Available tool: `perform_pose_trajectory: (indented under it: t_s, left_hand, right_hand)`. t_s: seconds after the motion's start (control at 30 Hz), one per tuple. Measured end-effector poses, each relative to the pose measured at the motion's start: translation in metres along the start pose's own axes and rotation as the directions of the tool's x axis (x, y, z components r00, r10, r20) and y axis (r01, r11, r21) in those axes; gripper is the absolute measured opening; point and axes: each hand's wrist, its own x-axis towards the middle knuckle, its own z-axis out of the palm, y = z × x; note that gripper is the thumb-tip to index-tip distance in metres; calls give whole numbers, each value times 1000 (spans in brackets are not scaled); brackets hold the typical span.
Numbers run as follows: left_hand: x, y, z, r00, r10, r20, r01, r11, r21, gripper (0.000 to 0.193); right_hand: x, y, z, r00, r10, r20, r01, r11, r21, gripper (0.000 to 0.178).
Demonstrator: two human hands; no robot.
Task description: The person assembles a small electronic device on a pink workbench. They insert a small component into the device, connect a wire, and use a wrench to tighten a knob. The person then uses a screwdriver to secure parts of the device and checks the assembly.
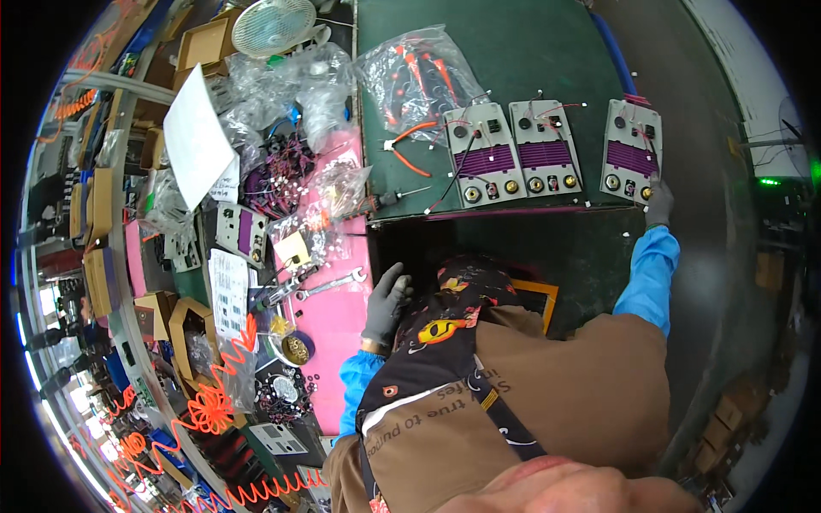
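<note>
My right hand (658,203), in a grey glove and blue sleeve, is closed on the lower right corner of a grey panel with a purple ribbed middle (631,156) at the table's right edge. Its thumb and fingers are partly hidden. Two similar panels, a middle one (545,155) and a left one (486,161), lie side by side to its left, with wires and round fittings on them. My left hand (389,303), also gloved, hangs beside the pink mat's edge with loosely bent fingers and holds nothing.
Orange-handled pliers (416,134) and a clear bag of orange-handled tools (419,73) lie on the green table (530,51). On the pink mat (333,329) are a wrench (335,282) and a bowl of small brass parts (297,348). A purple wire bundle (278,175) sits farther left.
</note>
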Motion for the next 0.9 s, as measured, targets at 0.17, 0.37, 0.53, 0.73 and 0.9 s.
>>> perform_pose_trajectory:
  t_s: [0.17,0.37,0.53,0.73,0.9]
  left_hand:
    - [41,-11,11,998,54,34,-60,976,207,50]
    - [39,11,34,997,73,-26,-60,944,323,47]
    - [23,17,35,984,157,-80,-95,857,507,50]
    - [25,-23,34,937,267,-223,-113,840,531,50]
    - [-17,-64,14,838,324,-440,-113,891,440,49]
  right_hand:
    - [36,53,17,990,33,138,-4,979,-203,42]
    - [78,108,33,901,180,395,-56,951,-304,51]
    - [115,86,69,875,357,326,-98,791,-603,44]
    - [76,-17,198,894,-190,406,425,644,-636,43]
    - [-43,-106,323,593,-522,613,766,599,-232,41]
